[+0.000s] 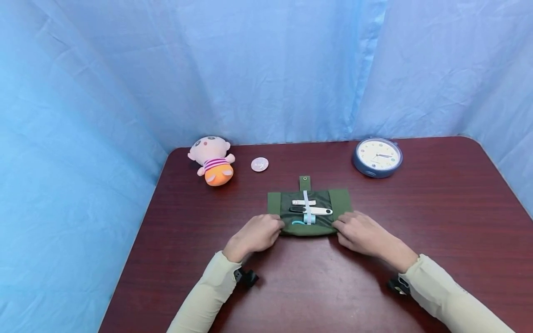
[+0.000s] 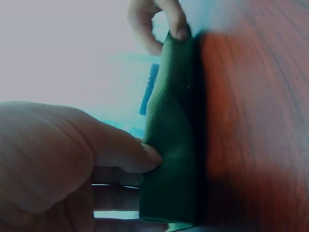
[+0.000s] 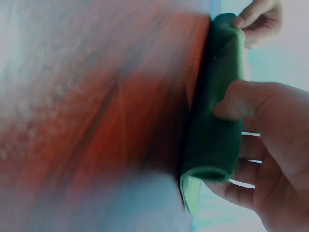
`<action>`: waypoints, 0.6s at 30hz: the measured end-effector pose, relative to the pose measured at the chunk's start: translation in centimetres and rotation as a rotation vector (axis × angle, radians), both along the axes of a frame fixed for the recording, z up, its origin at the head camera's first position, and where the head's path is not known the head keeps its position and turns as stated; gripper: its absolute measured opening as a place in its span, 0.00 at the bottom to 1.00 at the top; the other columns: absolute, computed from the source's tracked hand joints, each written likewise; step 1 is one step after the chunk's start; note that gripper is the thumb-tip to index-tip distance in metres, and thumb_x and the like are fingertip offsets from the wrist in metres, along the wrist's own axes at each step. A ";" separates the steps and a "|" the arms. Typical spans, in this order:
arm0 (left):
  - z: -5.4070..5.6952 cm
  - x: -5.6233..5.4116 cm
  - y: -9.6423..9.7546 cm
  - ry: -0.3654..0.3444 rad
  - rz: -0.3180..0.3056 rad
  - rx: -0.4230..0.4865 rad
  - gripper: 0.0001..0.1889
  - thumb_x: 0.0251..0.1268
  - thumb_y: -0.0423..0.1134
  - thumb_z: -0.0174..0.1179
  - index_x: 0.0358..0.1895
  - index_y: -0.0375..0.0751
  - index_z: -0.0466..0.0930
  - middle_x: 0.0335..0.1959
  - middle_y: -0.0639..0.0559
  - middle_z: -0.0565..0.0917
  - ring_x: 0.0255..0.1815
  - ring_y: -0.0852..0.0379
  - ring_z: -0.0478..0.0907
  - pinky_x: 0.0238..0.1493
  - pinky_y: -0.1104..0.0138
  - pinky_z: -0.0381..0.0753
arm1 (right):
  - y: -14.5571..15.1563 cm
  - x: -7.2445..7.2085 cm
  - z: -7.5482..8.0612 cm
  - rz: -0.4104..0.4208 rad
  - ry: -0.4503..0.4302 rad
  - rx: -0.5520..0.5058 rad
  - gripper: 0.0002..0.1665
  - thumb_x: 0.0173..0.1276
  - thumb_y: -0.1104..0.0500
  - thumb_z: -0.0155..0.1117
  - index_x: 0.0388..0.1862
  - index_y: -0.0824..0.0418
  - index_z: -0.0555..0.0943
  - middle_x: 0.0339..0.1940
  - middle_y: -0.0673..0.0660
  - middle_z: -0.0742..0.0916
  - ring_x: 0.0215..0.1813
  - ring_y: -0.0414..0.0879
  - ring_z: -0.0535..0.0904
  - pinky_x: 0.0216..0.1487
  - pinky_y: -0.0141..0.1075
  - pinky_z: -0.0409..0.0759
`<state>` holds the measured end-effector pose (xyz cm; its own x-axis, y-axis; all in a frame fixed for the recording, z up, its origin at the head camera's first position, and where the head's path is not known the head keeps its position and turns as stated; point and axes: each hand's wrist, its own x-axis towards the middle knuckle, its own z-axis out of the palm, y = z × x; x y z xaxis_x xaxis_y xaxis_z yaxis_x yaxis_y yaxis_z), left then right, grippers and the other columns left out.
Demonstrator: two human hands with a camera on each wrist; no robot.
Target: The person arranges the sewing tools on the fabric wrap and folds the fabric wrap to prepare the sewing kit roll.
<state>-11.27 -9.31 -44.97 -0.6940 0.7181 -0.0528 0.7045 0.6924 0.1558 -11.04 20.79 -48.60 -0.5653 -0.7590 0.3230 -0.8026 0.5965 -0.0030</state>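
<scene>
A green fabric roll-up pouch (image 1: 342, 200) lies spread on the table, its near edge folded over into a roll. At that roll's left end my left hand (image 1: 260, 232) pinches the cloth, thumb on the near side and fingers behind. My right hand (image 1: 361, 232) pinches the right end likewise; in the right wrist view the rolled end (image 3: 212, 145) shows as a tube. On the dark inner panel, a pale strap (image 1: 306, 199) crosses a nail clipper (image 1: 297, 202), a black-and-white slim tool (image 1: 322, 211) and a light blue item (image 1: 298, 223), partly covered by the fold. A snap tab (image 1: 305, 183) points away at the far side.
A plush doll (image 1: 215, 162) lies at the back left of the dark red table (image 1: 183, 259). Beside it is a small pale round disc (image 1: 260, 164). A blue round clock (image 1: 377, 157) sits at the back right. Blue curtains (image 1: 266, 69) hang behind the table and at both sides.
</scene>
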 end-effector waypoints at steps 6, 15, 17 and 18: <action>0.7 0.3 -0.8 -0.119 0.036 0.015 0.09 0.72 0.32 0.56 0.32 0.44 0.82 0.29 0.55 0.81 0.33 0.57 0.81 0.35 0.64 0.81 | 0.5 0.5 0.5 0.002 -0.176 -0.077 0.08 0.58 0.63 0.70 0.38 0.60 0.86 0.32 0.50 0.87 0.35 0.43 0.83 0.39 0.40 0.82; 0.7 -0.3 -2.0 -0.243 0.016 0.119 0.13 0.71 0.28 0.54 0.25 0.44 0.72 0.21 0.60 0.64 0.25 0.63 0.63 0.29 0.71 0.65 | 0.7 0.6 1.4 -0.063 -0.471 -0.094 0.12 0.71 0.61 0.62 0.50 0.61 0.85 0.44 0.51 0.90 0.44 0.42 0.87 0.45 0.41 0.85; 0.6 -0.5 -2.2 -0.271 0.013 0.139 0.13 0.71 0.28 0.54 0.25 0.44 0.72 0.20 0.60 0.62 0.24 0.63 0.62 0.29 0.71 0.64 | 0.7 0.5 1.5 -0.073 -0.527 -0.097 0.13 0.73 0.60 0.61 0.52 0.60 0.85 0.46 0.51 0.91 0.46 0.42 0.87 0.46 0.41 0.85; 0.5 -0.6 -2.3 -0.285 0.013 0.149 0.13 0.71 0.28 0.54 0.25 0.43 0.72 0.20 0.61 0.61 0.24 0.63 0.62 0.29 0.72 0.63 | 0.7 0.4 1.5 -0.071 -0.550 -0.103 0.13 0.74 0.59 0.60 0.53 0.61 0.85 0.46 0.51 0.91 0.46 0.41 0.87 0.46 0.41 0.85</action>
<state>-11.91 -11.60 -44.45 -0.6753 0.7239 -0.1411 0.6094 0.6555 0.4461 -10.67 21.54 -47.10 -0.7199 -0.6931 0.0367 -0.6244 0.6238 -0.4701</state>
